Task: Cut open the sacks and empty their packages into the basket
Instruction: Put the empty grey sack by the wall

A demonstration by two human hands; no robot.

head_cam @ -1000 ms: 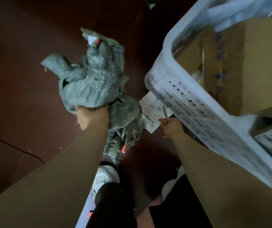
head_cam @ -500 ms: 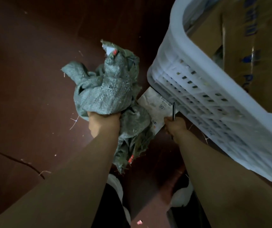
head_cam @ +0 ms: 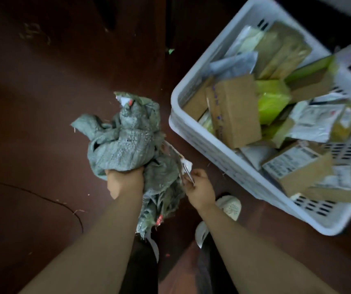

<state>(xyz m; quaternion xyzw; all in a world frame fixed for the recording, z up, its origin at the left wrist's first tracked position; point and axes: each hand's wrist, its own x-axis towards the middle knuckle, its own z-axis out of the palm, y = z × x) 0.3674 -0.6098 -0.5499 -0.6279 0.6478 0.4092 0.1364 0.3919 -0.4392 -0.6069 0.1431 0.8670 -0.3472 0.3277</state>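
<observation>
My left hand (head_cam: 125, 181) grips a crumpled grey-green woven sack (head_cam: 123, 141), bunched up above the dark red floor. Loose sack fabric hangs down below my wrist. My right hand (head_cam: 200, 188) holds a thin metal blade or scissors (head_cam: 188, 176) together with a white paper label (head_cam: 182, 161) at the sack's right edge. The white plastic basket (head_cam: 193, 134) stands on the floor to the right, filled with several cardboard boxes (head_cam: 236, 115), green mailers (head_cam: 272, 100) and white bags.
The dark red floor (head_cam: 42, 124) stretches left and ahead, with a thin crack at the left. My white shoes (head_cam: 229, 205) stand below my hands, close to the basket's near side.
The view has pulled back and tilted, so the basket's contents now show. My right hand moved left toward the sack, and the label now lies folded against it. The left hand's grip is unchanged.
</observation>
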